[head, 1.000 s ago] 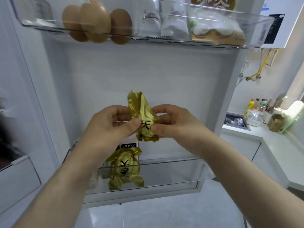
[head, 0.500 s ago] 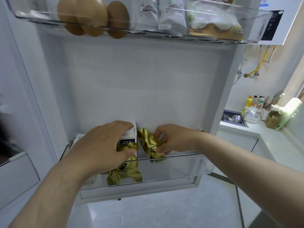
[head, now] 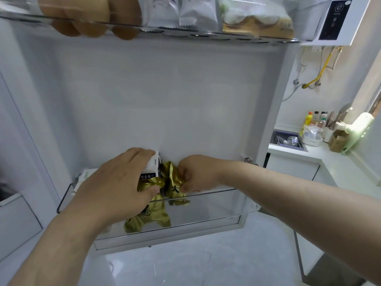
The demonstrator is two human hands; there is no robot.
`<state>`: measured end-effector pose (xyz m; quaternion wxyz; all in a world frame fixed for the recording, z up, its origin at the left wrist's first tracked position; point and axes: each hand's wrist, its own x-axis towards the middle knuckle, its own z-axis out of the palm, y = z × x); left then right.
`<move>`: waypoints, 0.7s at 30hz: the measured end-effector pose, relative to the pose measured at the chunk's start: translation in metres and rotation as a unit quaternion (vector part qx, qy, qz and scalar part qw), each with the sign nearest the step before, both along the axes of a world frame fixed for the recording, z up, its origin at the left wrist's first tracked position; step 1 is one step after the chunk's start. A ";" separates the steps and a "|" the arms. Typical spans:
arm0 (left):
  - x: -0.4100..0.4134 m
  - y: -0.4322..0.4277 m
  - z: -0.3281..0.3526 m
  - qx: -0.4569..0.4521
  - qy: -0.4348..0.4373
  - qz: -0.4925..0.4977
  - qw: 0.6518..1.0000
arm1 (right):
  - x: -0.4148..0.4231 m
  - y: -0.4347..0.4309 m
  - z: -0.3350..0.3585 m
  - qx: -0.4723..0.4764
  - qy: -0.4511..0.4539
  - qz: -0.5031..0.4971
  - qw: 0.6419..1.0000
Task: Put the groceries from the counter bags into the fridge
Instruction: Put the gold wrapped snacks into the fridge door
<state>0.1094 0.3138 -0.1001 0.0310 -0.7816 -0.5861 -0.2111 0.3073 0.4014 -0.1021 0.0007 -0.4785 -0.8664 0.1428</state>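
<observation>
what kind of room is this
Most likely a home kitchen: an open fridge door with eggs racked at its top, and to the right a white counter with a sink set into it.

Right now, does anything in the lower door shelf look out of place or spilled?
Nothing is spilled. The gold packet that the right hand pinches is crumpled and pokes above the lower door shelf rim, not yet down. The left hand grips the milk carton beside it.
</observation>
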 end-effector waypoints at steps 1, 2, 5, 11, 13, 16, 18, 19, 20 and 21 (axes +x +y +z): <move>0.000 0.000 -0.001 0.003 0.003 -0.001 1.000 | 0.000 0.000 -0.001 0.000 -0.004 -0.001 1.000; -0.001 0.001 -0.001 0.005 0.005 -0.001 1.000 | 0.001 -0.001 -0.003 -0.002 -0.010 -0.001 1.000; -0.002 0.001 -0.002 0.007 0.003 -0.002 1.000 | 0.003 -0.003 -0.004 -0.009 -0.036 -0.008 0.999; -0.002 0.001 -0.003 0.005 -0.025 0.001 1.000 | 0.011 -0.001 0.005 -0.018 -0.029 -0.031 0.999; -0.002 0.001 -0.002 0.006 -0.058 -0.003 0.998 | 0.017 -0.007 0.015 -0.019 -0.010 -0.040 0.999; 0.003 0.000 0.004 0.018 -0.085 -0.005 0.996 | 0.034 -0.020 0.027 0.013 0.052 -0.066 0.996; 0.014 0.000 0.009 0.024 -0.090 -0.008 0.996 | 0.050 -0.032 0.029 0.043 0.113 -0.088 0.989; 0.022 0.001 0.010 0.026 -0.090 -0.016 0.995 | 0.058 -0.038 0.029 0.059 0.144 -0.094 0.983; 0.032 0.002 0.012 0.027 -0.089 -0.026 0.995 | 0.067 -0.044 0.027 0.080 0.166 -0.098 0.978; 0.043 0.004 0.013 0.023 -0.088 -0.036 0.995 | 0.078 -0.050 0.025 0.105 0.176 -0.102 0.973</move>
